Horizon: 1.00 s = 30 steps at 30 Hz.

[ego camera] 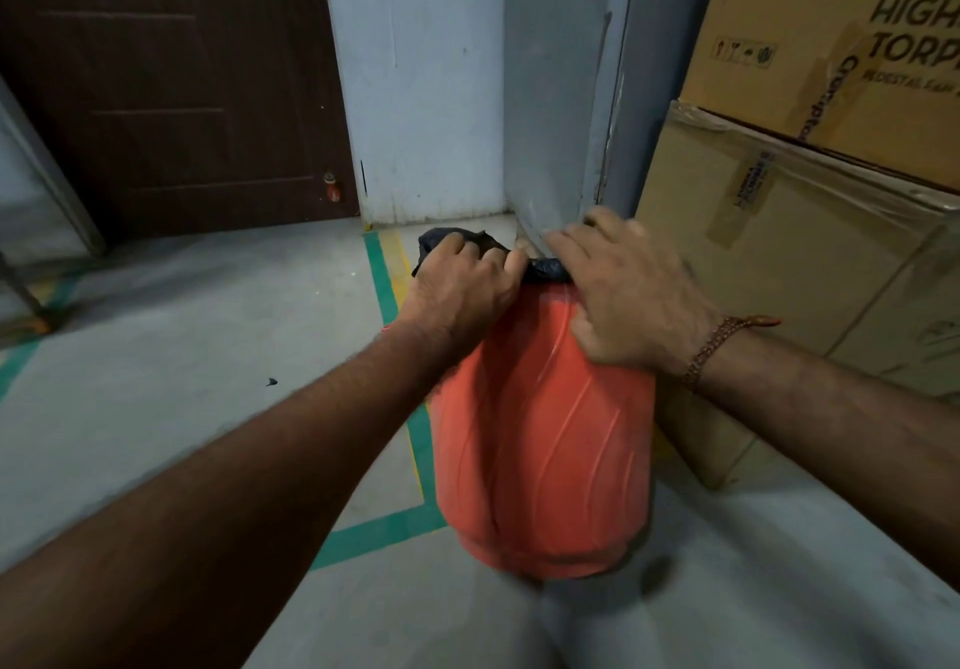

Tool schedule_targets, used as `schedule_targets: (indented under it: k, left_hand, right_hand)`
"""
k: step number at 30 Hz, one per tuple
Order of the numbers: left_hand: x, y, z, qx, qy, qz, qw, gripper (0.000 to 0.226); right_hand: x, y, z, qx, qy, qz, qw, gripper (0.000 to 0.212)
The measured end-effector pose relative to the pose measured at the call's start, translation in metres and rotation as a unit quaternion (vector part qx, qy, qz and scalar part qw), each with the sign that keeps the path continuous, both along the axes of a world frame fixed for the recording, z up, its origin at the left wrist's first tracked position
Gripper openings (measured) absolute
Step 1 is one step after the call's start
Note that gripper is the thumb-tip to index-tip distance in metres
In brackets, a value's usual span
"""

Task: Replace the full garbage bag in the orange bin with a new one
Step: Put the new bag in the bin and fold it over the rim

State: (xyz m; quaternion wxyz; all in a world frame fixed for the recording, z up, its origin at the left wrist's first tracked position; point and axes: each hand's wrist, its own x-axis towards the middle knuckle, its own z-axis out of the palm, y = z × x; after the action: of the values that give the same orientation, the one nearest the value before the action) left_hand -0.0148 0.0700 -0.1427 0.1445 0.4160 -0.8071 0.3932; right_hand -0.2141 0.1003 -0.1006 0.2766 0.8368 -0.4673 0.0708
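The grey concrete floor is spread across the lower frame, and green tape lines are seen running up the middle of it and across at lower centre. The upper left is filled by a dark brown door, with a pale blue wall just to its right and a grey door frame at top centre. The right side is taken up by stacked cardboard boxes, the upper one printed with large dark lettering that is cut off at the frame edge.

At centre frame, the orange bin is found, just left of the boxes and partly over the green tape. Its ribbed side is turned toward the camera, and its rim sits at the far end, near the foot of the door frame. A black garbage bag is seen draped over that rim.

The left hand is curled over the rim at upper centre, and a fold of the black bag is gripped between its fingers and thumb. The right hand is laid over the bin's top right, fingers bent down over the bag edge and the thumb pressed against the orange side. A beaded bracelet is worn on the right wrist.

A small red and white object is spotted at the foot of the door; what it is cannot be told.
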Motion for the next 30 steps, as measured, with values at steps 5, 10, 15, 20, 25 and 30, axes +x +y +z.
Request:
schedule_targets:
  k: [5,10,15,20,25,30]
  left_hand:
    - [-0.003,-0.005,-0.002,-0.030,0.001,-0.039,0.999,0.022]
    - [0.010,-0.009,-0.010,0.013,0.094,-0.019,0.995,0.029]
    - [0.027,-0.008,-0.011,0.067,0.199,-0.061,0.976,0.038]
    - [0.039,-0.012,-0.009,0.167,0.267,-0.115,0.942,0.043]
    - [0.035,-0.007,0.005,0.163,0.202,-0.095,0.961,0.026]
    - [0.006,0.009,0.017,0.112,0.050,-0.008,0.992,0.029]
  right_hand:
    - [0.042,0.009,-0.001,0.024,-0.076,0.012,0.997,0.055]
    - [0.033,-0.006,-0.009,0.042,-0.136,0.033,0.989,0.032]
    - [0.024,-0.016,-0.015,0.011,-0.101,0.049,0.994,0.015]
    - [0.007,-0.021,-0.010,0.051,-0.135,0.058,0.988,0.013]
    - [0.000,-0.014,-0.010,0.054,-0.151,0.056,0.985,0.027]
    - [0.010,-0.007,-0.011,-0.028,-0.042,0.033,0.998,0.023]
